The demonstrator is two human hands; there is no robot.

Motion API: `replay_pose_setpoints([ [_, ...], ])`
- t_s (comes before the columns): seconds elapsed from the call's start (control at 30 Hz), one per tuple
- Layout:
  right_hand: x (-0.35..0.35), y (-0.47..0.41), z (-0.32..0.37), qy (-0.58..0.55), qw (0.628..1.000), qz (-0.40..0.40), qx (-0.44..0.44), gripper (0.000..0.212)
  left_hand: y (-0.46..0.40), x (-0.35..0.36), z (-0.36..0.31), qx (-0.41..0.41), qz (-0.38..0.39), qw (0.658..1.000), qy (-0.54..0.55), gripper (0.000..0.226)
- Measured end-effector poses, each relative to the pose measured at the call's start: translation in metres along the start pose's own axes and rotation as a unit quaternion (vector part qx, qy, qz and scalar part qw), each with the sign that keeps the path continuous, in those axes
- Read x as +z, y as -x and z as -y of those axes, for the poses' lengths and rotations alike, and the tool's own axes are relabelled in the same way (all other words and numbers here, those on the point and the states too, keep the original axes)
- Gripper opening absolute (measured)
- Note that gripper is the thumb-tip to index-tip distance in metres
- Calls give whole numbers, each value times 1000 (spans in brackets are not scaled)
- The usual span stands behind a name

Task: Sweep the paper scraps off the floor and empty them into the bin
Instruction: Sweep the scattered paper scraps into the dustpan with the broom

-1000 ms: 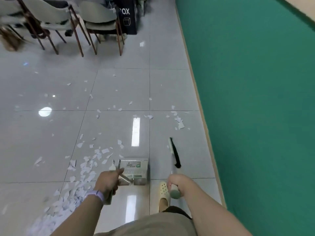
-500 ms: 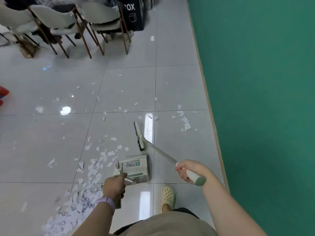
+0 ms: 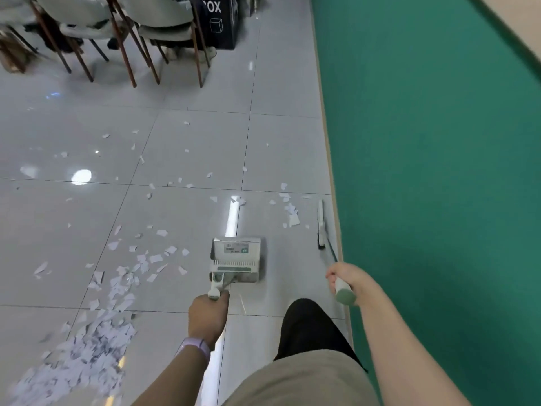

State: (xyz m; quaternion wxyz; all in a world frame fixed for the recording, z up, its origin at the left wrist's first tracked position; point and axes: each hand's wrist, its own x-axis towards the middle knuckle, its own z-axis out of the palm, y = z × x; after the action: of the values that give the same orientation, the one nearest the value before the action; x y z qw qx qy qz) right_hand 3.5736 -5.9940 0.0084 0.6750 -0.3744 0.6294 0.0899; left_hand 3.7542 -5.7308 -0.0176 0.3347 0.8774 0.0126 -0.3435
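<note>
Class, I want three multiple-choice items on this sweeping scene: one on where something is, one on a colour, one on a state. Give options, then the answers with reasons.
1. Where is the broom head?
A. beside the green wall's base
B. under the chairs
C. inside the dustpan

2. What colour is the wall?
A. yellow
B. green
C. white

3. What is the left hand doing?
A. hanging open
B. resting flat on the floor
C. gripping the dustpan handle

Answers: 1 A, the head lies along the skirting, right of the scraps. 2 B, the wall is plainly green. 3 C, fingers curl round the handle.
</note>
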Motion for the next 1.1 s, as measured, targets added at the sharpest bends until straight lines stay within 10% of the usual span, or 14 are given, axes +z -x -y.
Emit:
replay_pose_setpoints([
  [0.17,-29,-51,54,4,999,-36,-2,44,-31,21,-46,56,14,993,-107,42],
  [0.3,-31,-89,102,37,998,-19,54,13,-39,70,-88,35,27,988,-147,41],
  [0.63,38,-125,180,198,964,144,107,20,-83,91,-172,-55,-45,996,-58,44],
  [0.93,15,-187,283,-67,950,251,174,23,-156,81,-235,-152,-72,977,134,32],
  [1.1,14,-172,307,-34,965,222,135,15,-217,55,-278,-166,-47,971,167,34],
])
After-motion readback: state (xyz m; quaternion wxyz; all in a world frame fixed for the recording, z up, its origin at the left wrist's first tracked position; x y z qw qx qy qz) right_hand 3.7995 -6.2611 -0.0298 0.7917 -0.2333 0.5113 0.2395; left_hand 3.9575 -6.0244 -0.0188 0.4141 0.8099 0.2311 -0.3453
